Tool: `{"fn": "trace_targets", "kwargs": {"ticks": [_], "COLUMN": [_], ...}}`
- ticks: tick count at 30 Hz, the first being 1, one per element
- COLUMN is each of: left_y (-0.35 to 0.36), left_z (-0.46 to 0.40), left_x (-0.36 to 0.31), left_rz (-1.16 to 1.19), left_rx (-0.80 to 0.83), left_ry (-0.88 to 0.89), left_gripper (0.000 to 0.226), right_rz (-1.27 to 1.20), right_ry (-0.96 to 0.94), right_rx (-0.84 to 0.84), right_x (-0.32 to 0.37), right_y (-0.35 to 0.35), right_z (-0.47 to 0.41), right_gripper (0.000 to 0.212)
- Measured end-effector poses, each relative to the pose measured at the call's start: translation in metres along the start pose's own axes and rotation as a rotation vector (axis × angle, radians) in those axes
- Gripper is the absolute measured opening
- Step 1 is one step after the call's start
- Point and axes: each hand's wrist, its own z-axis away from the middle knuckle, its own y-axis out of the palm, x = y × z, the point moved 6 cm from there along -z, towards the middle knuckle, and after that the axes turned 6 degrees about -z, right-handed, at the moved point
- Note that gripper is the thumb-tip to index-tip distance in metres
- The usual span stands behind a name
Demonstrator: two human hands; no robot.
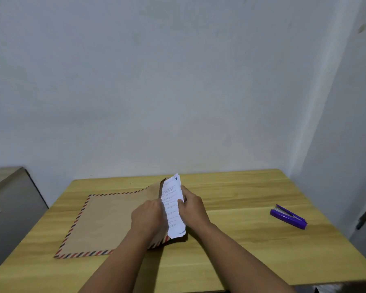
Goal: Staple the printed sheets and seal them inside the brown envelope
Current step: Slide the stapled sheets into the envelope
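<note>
Nearest to me, two bare forearms come up from the bottom edge of the frame and meet just right of centre over the counter (230,261), a yellowish wood-grain top. My left hand (148,218) sits at the open right-hand end of the brown envelope (106,220); I see its back, fingers bent down at the mouth, though I cannot tell from here just how they grip the paper. My right hand (191,208) pinches the printed sheets (172,206), thumb on the near face, fingers curled round behind. The sheets stand tilted on edge between the two hands, their left part already inside the envelope's mouth and a white strip of text showing outside it. I cannot make out a staple at this size.

The envelope lies flat on the counter, stretching towards the left of the frame, its border striped red and dark blue, its flap lifted behind the sheets near the centre.

Out to the right, well apart from the hands, a purple stapler (288,216) lies on the counter.

Farther back, the counter meets a plain pale wall (178,81). At the left edge of the frame stands a grey cabinet (9,204) beside the counter.
</note>
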Motion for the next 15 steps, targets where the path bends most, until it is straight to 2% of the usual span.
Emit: {"fn": "trace_targets", "kwargs": {"ticks": [2, 7, 11, 15], "left_y": [0.002, 0.003, 0.006, 0.008], "left_z": [0.0, 0.001, 0.001, 0.002], "left_x": [0.0, -0.015, -0.012, -0.006], "left_rz": [0.002, 0.049, 0.052, 0.069], "left_rx": [-0.013, -0.058, -0.049, -0.085], "left_ry": [0.016, 0.077, 0.067, 0.057], "left_gripper": [0.016, 0.016, 0.019, 0.022], "right_rz": [0.005, -0.001, -0.079, -0.199], "right_ry": [0.007, 0.069, 0.086, 0.217], "right_rx": [-0.02, 0.026, 0.11, 0.217], "right_x": [-0.007, -0.011, -0.01, -0.018], "right_y": [-0.004, 0.005, 0.022, 0.03], "right_z": [0.001, -0.003, -0.002, 0.001], "right_gripper": [0.04, 0.05, 0.036, 0.047]}}
